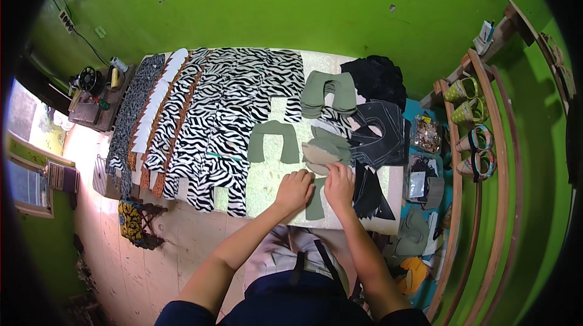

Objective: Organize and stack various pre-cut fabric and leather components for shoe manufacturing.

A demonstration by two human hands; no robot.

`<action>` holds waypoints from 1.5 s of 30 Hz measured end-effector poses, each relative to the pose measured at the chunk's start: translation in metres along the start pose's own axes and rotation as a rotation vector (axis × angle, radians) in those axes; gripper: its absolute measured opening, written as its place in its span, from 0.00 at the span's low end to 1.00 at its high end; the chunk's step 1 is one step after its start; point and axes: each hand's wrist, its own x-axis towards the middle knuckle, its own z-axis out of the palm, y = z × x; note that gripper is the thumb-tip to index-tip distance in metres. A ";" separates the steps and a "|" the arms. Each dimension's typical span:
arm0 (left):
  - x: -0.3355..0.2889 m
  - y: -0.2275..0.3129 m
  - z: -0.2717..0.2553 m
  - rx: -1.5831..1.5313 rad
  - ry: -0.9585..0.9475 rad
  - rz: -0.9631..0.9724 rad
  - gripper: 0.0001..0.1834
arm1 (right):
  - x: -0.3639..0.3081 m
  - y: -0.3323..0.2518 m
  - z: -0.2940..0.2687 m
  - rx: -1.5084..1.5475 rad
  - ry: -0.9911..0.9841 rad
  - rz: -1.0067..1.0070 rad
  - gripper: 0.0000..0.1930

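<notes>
My left hand lies at the near edge of the table, fingers bent together beside a small grey-green fabric piece; its fingertips touch that piece's edge. My right hand pinches at the near edge of a small pile of curved grey-green pieces, where a tan-faced piece lies on top. The exact grip is partly hidden by the fingers. Beyond my left hand, a single U-shaped grey-green piece lies flat. Farther back sits a thick stack of U-shaped grey-green pieces.
Rows of zebra-print pieces cover the table's left part, with white jagged strips beyond. Black fabric pieces lie on the right. A wooden rack with shoes stands right; a patterned stool stands left.
</notes>
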 end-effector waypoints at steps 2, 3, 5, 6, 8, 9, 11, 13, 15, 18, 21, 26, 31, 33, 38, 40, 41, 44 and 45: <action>-0.004 0.006 0.004 0.006 0.003 -0.008 0.16 | -0.004 0.008 -0.009 -0.030 0.027 -0.041 0.13; -0.001 0.007 0.006 0.025 0.019 -0.015 0.16 | -0.003 0.011 -0.014 -0.033 0.033 -0.034 0.12; 0.006 0.008 0.009 0.059 0.057 -0.016 0.15 | 0.002 0.022 -0.016 -0.051 0.022 -0.017 0.12; 0.014 0.008 0.009 0.059 0.060 -0.012 0.15 | 0.005 0.028 -0.015 -0.064 0.002 0.009 0.12; 0.022 0.007 0.002 0.083 -0.100 -0.138 0.13 | 0.024 0.023 -0.027 -0.126 -0.191 0.126 0.12; 0.024 0.006 0.003 0.071 -0.121 -0.193 0.14 | 0.029 0.021 -0.033 -0.193 -0.388 0.241 0.13; 0.016 0.009 0.004 0.071 -0.231 -0.300 0.16 | 0.022 0.018 -0.037 -0.275 -0.489 0.220 0.14; 0.015 0.017 0.007 0.075 -0.311 -0.413 0.19 | 0.016 0.021 -0.038 -0.347 -0.518 0.159 0.14; 0.010 0.021 0.017 0.087 -0.264 -0.413 0.18 | 0.007 0.032 -0.027 -0.330 -0.470 0.135 0.13; 0.004 0.017 0.023 0.067 -0.244 -0.389 0.17 | 0.002 0.040 -0.023 -0.288 -0.416 0.077 0.11; -0.004 0.005 0.017 -0.092 -0.295 -0.375 0.16 | 0.000 0.034 -0.031 -0.188 -0.432 0.057 0.09; -0.009 -0.011 -0.013 -0.392 -0.323 -0.417 0.14 | 0.003 0.031 -0.038 0.048 -0.273 -0.170 0.10; -0.018 -0.046 -0.049 -0.612 -0.389 -0.619 0.12 | 0.008 -0.001 -0.020 0.508 -0.568 0.141 0.10; -0.011 -0.054 -0.052 -0.591 -0.443 -0.638 0.11 | -0.004 0.014 0.009 0.794 -0.552 0.258 0.11; -0.023 -0.071 -0.044 -0.463 -0.317 -0.614 0.13 | 0.001 0.002 0.022 0.496 -0.470 0.181 0.11; -0.023 -0.071 -0.039 -0.328 -0.272 -0.527 0.15 | 0.002 0.005 0.022 0.284 -0.338 0.100 0.08; -0.023 -0.072 -0.038 -0.224 -0.294 -0.517 0.16 | 0.004 0.006 0.021 0.283 -0.336 0.103 0.08; -0.014 -0.063 -0.049 -0.051 -0.356 -0.574 0.17 | 0.019 0.006 0.016 -0.011 -0.110 0.026 0.10; -0.009 -0.058 -0.055 0.027 -0.314 -0.583 0.17 | 0.025 0.007 0.014 -0.027 -0.077 -0.004 0.11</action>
